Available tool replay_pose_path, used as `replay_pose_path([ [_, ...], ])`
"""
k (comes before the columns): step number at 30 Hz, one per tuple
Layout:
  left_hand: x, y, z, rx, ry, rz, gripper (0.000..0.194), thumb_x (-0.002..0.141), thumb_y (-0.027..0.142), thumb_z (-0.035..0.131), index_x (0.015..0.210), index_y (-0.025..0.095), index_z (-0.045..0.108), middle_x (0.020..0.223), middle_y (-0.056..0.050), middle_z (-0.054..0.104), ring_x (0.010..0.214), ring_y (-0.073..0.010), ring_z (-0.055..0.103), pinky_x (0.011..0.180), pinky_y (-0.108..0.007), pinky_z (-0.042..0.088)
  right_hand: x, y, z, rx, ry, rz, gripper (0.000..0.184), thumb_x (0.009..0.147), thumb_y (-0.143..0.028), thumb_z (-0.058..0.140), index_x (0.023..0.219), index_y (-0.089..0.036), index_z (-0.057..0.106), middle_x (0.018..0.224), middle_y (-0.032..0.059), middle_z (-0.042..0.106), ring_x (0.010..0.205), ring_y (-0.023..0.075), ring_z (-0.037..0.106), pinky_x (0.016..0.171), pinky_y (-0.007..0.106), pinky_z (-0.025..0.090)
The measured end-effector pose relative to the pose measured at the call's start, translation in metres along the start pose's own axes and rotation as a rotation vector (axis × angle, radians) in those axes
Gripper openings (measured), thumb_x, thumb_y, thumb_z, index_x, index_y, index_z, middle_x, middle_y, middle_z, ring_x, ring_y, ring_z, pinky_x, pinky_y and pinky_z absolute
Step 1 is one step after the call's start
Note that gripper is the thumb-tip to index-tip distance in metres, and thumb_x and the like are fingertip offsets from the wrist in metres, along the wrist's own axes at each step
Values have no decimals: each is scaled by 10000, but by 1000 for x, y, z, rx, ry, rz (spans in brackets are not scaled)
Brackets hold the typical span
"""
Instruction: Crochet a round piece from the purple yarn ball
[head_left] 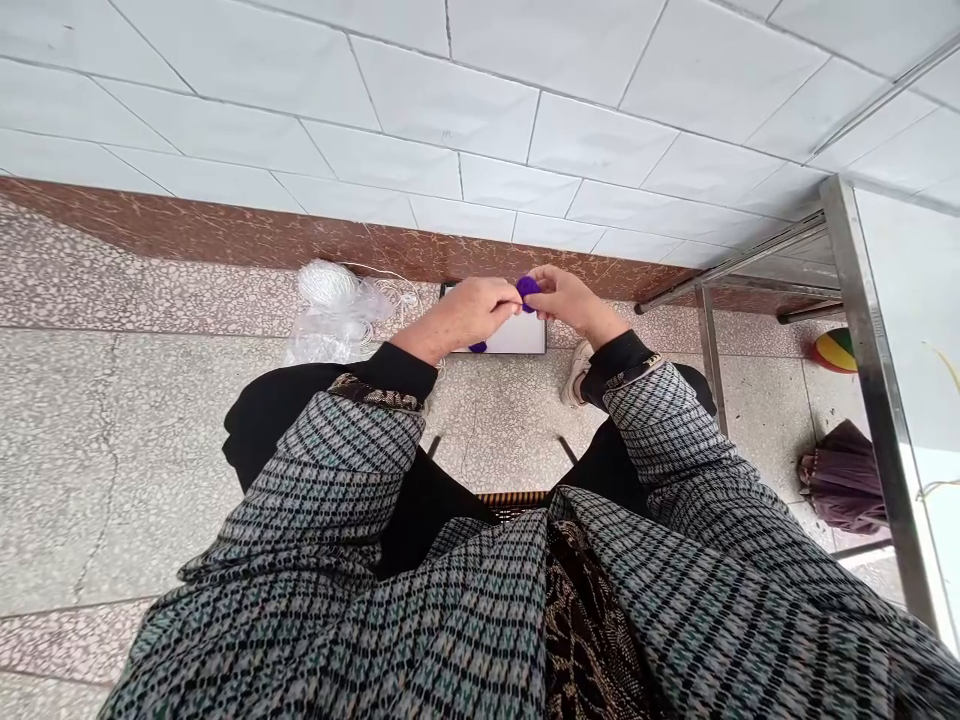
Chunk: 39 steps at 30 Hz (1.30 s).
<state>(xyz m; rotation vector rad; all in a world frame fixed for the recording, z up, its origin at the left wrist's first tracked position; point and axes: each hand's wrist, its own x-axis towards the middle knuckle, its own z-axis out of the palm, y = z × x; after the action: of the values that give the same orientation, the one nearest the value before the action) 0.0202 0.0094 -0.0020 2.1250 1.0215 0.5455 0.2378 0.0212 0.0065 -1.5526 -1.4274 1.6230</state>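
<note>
A small round purple piece, seemingly of yarn [528, 288], is between my two hands above a shallow tray. My right hand [568, 300] is closed on it, thumb and fingers pinching its right side. My left hand [478, 308] is pinched shut, its fingertips touching the left edge of the purple piece. Whatever is inside that pinch is too small to make out. Under my left hand, a second purple piece [478, 347] lies in the tray with a white inside and dark rim [517, 341], partly covered by the hand.
Left of the tray, a white yarn ball [328, 284] and loose white cord lie with clear plastic wrapping [324, 336]. A tiled wall [465, 120] rises close ahead. To the right are a metal frame [862, 330], a coloured ball [834, 350] and a dark purple folded cloth thing [846, 480].
</note>
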Motion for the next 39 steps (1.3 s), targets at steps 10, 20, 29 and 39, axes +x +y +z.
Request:
replay_pose_path([
  [10,7,-14,-3,17,159,-157,239,1041,225,594,1032,162,825,1066,-95,843,1012,-239,747,967,-360,570,-9,-1,-4,290,-364,-127,406,832,-250,931,1115,-212,641,850,-41,680,653,78,574,593,196,497],
  [20,1,8,14,-78,-197,5,239,985,230,592,893,191,810,840,-35,784,696,-154,631,762,-297,493,1,0,0,176,84,-197,288,975,-186,805,1158,-236,589,958,-21,649,717,94,592,657,215,544],
  [29,-2,-6,-13,57,129,-25,251,1031,245,576,1002,187,819,1039,-82,819,1013,-221,752,974,-363,573,-9,-9,1,-125,-144,51,245,907,-17,735,1047,-197,647,753,-43,646,593,101,560,532,205,487],
  [39,4,-10,3,60,72,-133,251,1020,241,582,1004,194,829,1013,-86,841,960,-240,753,904,-357,566,-9,-7,0,310,-203,-138,337,884,-196,841,1134,-223,616,906,-32,671,680,85,578,647,218,512],
])
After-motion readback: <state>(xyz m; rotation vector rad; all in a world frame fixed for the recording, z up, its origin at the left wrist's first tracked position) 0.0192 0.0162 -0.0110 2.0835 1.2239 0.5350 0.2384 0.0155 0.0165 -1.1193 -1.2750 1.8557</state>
